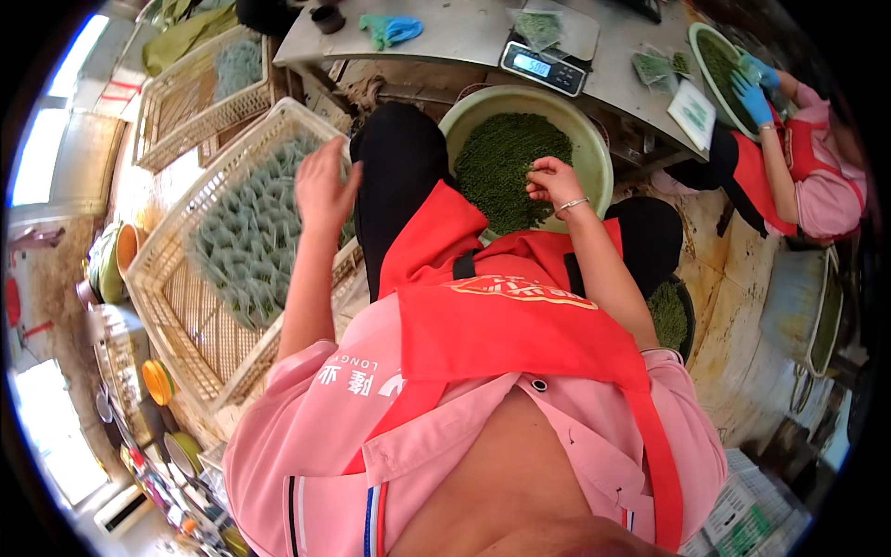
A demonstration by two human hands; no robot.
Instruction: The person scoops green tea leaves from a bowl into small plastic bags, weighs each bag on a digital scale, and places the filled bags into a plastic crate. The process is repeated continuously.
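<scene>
My left hand [323, 186] hangs beside the edge of a cream plastic crate [200, 348], fingers stretched out and nothing visible in them. Small clear bags [246, 246] with green contents stand packed in rows inside that crate. Between my knees sits a pale green basin [600, 153] holding a heap of small green berries, like green peppercorns [506, 158]. Over the right part of the heap, my right hand [554, 181] has its fingers drawn together in a pinch. What lies between those fingertips, if anything, is too small to make out.
A metal table [445, 37] ahead carries a digital scale [546, 70] with a filled clear bag [538, 30] on it. To the right, a co-worker's blue-gloved hands [754, 85] are at another basin [698, 35]. A second crate [176, 116] stands at the far left.
</scene>
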